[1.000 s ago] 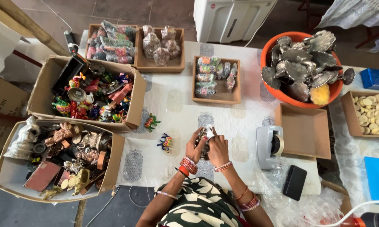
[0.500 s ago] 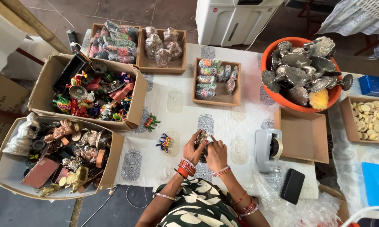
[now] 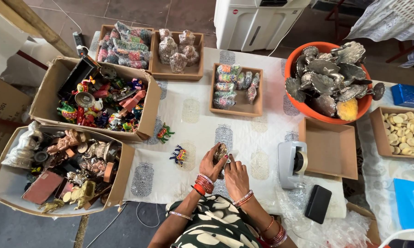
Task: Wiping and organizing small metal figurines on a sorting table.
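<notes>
From the head camera, the person is sitting at the near edge of the table (image 3: 193, 133), which is covered by a white printed cloth. Both hands are meeting over the middle of that near edge. The left hand (image 3: 210, 164) is curling around a small brassy figurine (image 3: 220, 152), and the right hand (image 3: 236, 174) is pressing against it from the other side, fingers closed on it. The figurine is being held just above the cloth.

Two little painted toy animals (image 3: 178, 155) are lying just left of the hands. A grey tape dispenser (image 3: 292, 164) is standing to the right, with a black phone (image 3: 318, 204) near the near edge. Boxes of figures (image 3: 60, 174) are sitting at the left edge, and an orange tub of metal pieces (image 3: 328, 80) at the far right corner.

The figurine looks small and smooth, so it could slip out and drop onto the cloth, perhaps knocking the toy animals.
</notes>
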